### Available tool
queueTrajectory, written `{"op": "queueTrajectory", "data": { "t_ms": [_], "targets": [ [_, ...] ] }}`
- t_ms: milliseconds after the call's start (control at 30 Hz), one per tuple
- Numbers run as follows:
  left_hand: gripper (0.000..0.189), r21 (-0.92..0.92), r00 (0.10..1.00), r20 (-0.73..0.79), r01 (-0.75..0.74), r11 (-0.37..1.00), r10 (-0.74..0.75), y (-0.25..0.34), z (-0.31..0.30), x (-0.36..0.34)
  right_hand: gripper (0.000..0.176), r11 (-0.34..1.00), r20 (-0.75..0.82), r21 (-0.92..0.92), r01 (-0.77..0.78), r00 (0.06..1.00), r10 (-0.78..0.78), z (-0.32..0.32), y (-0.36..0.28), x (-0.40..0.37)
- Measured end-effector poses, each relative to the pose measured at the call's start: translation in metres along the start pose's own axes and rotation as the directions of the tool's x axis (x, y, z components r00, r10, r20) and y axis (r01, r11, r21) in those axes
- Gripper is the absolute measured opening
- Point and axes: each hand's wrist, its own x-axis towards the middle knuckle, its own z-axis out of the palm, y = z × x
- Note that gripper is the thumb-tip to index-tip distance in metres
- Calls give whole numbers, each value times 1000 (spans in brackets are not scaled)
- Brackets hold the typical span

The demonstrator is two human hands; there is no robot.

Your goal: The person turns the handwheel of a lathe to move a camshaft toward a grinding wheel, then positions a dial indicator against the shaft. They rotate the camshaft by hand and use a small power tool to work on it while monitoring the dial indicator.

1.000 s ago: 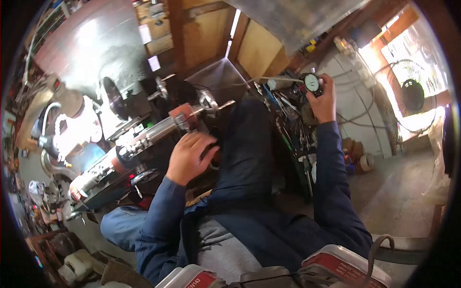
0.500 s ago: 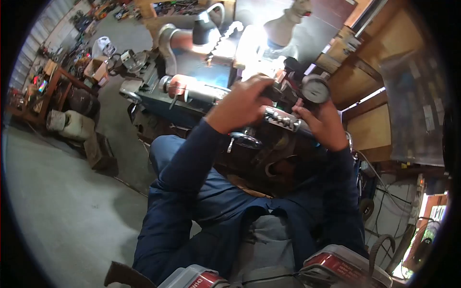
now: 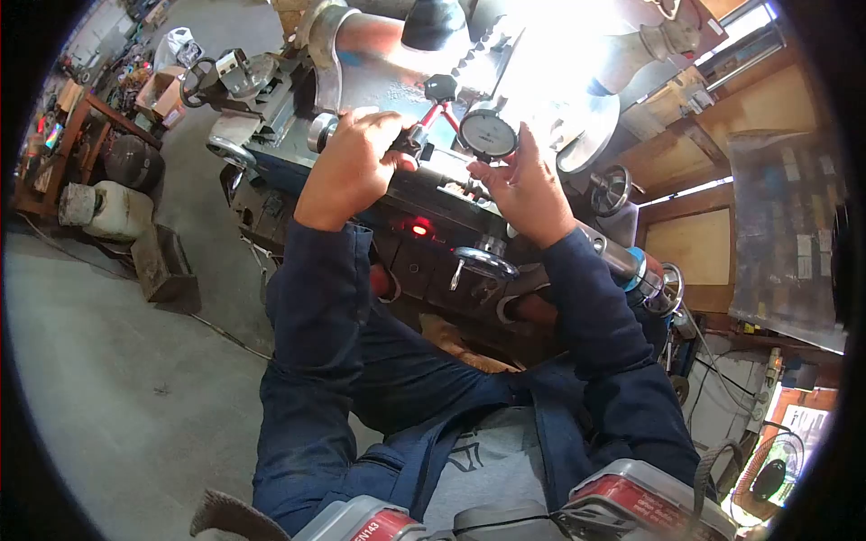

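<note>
A round dial indicator [image 3: 488, 135] with a pale face sits between the thumb and fingers of my right hand [image 3: 534, 194]. It hangs on a jointed holder arm [image 3: 441, 113] with red rods and a black knob at its elbow. My left hand [image 3: 356, 167] is closed around the lower black end of that arm, over the machine's bed; its fingers partly cover the grip. Beneath both hands runs the machine [image 3: 406, 200], with shiny metal parts close under the gauge. Whether the arm's lower end touches the machine is hidden.
A chrome handwheel [image 3: 485, 262] juts toward my knees, and another handwheel [image 3: 612, 189] stands right of my right hand. A black lamp [image 3: 435, 25] glares over the work. A red light [image 3: 419, 230] glows on the machine's front. A white jug [image 3: 117, 209] stands on the left.
Both hands have shifted left across the view, and the dial indicator has moved left and up with my right hand. The red-rodded arm now shows plainly. My view has also shifted nearer the machine.
</note>
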Motion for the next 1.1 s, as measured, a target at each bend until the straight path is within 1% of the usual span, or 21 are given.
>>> {"op": "queueTrajectory", "data": {
  "t_ms": [33, 67, 100, 133, 167, 200, 233, 267, 300, 333, 400, 467, 500, 533, 633, 833, 933, 967, 1033, 1067, 1100],
  "targets": [
    [46, -17, 999, 28, 30, 999, -29, 0, -1, 0, 92, 1000, -3, -27, -10, 1000, 10, 1, -3, 2],
    [45, 66, 1000, -4, -21, 998, 22, 2, -2, 0, 91, 998, -8, -53, -20, 1000, 19, 1, -8, 5],
    [45, 68, 1000, 1, -19, 998, 19, 2, -2, 0, 90, 997, -15, -77, -30, 999, 29, 3, -8, 10],
    [45, 69, 1000, 8, -17, 997, 16, 2, -2, 0, 84, 1000, 2, 21, -18, 1000, 18, 10, 8, 16],
    [45, 71, 1000, 15, -15, 997, 14, 3, -1, 0, 82, 999, 32, 22, -40, 999, 39, 10, 12, 19],
    [43, 115, 997, -60, -45, 992, 52, 9, -1, -1, 80, 998, 61, 22, -61, 996, 60, 9, 11, 21],
    [41, 122, 997, -65, -33, 992, 41, 15, 1, -3, 79, 996, 88, 21, -84, 993, 82, 7, 8, 22],
    [40, 127, 997, -69, -24, 992, 33, 20, 2, -6, 76, 988, 107, -56, -144, 983, 149, 4, 3, 20],
    [39, 132, 997, -74, -15, 991, 25, 25, 5, -7, 76, 993, 98, -42, -108, 989, 112, 6, 6, 19],
    [37, 200, 989, -77, -107, 974, 125, 28, 9, -7, 76, 997, 89, -30, -72, 993, 75, 7, 10, 19],
    [33, 317, 987, -83, -105, 943, 138, 30, 18, -8, 74, 999, 53, -38, -17, 998, 19, 8, 12, 16],
    [30, 445, 983, -94, -98, 890, 156, 33, 22, -8, 72, 998, 85, 31, -54, 995, 51, 5, 5, 17],
    [30, 442, 987, -88, -83, 893, 135, 35, 23, -8, 71, 995, 101, 66, -72, 993, 65, 4, 2, 17],
    [30, 441, 990, -82, -68, 895, 115, 37, 23, -8, 68, 996, 76, 33, -79, 994, 76, 5, 0, 15],
    [31, 416, 993, -89, -35, 909, 79, 40, 26, -8, 65, 989, 112, 20, -149, 983, 146, 4, 0, 19],
    [32, 373, 991, -86, -63, 926, 102, 28, 29, -6, 56, 954, 181, 236, -187, 973, 146, 5, 10, 23],
    [32, 359, 985, -101, -94, 929, 139, 18, 29, -10, 54, 988, 131, 72, -140, 983, 129, 9, 12, 23],
    [32, 362, 981, -108, -109, 926, 158, 16, 29, -11, 54, 987, 132, 54, -154, 980, 146, 9, 11, 22],
    [32, 281, 981, -188, 18, 960, 37, 9, 34, -15, 55, 983, 136, 15, -182, 975, 179, 6, -1, 17],
    [32, 236, 974, -224, 83, 968, -29, 6, 35, -16, 55, 981, 153, -44, -187, 969, 192, 3, -5, 16],
    [35, 211, 971, -239, 68, 975, -16, 6, 33, -15, 55, 976, 168, -102, -191, 964, 206, 0, -9, 16]
  ]
}}
